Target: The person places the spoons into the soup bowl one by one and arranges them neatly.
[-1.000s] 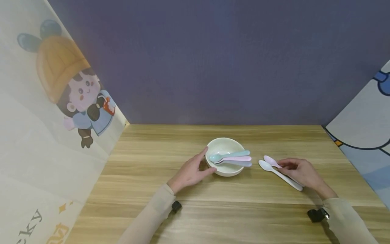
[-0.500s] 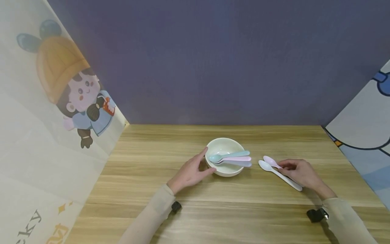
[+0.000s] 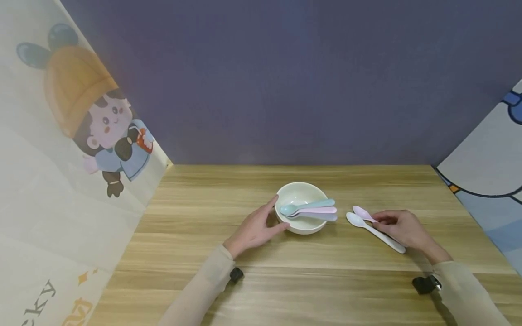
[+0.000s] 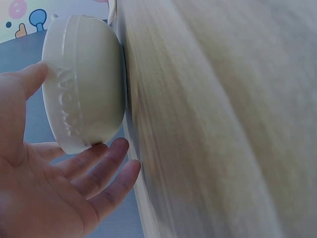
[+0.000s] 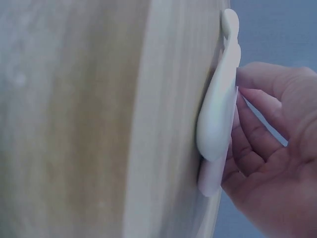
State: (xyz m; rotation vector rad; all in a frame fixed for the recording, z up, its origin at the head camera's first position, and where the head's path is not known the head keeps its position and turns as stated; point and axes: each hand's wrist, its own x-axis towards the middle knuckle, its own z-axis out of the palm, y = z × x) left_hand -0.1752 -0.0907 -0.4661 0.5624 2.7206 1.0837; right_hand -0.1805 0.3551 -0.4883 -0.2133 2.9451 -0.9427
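A cream bowl (image 3: 301, 228) stands on the wooden table with several spoons in it. Their handles, mint (image 3: 320, 204), pink (image 3: 324, 210) and pale lilac (image 3: 326, 217), stick out over the right rim. My left hand (image 3: 254, 228) holds the bowl's left side, thumb and forefinger spread along the rim; raised lettering shows on its wall (image 4: 99, 79) in the left wrist view. To the right, my right hand (image 3: 403, 228) pinches a pink spoon (image 3: 361, 213) by its handle, most of which the hand hides. Beside it lies a white spoon (image 3: 379, 233), bowl end toward the left.
The wood-grain table (image 3: 285, 290) ends at a dark blue-grey back wall (image 3: 261, 90). Pale panels with cartoon prints, a child in an orange hat (image 3: 106, 113) on the left one, rise at both sides. A small black device (image 3: 425, 285) sits at the right wrist.
The camera view has shifted very slightly. Both hands, the bowl and the spoons stay in practically the same places.
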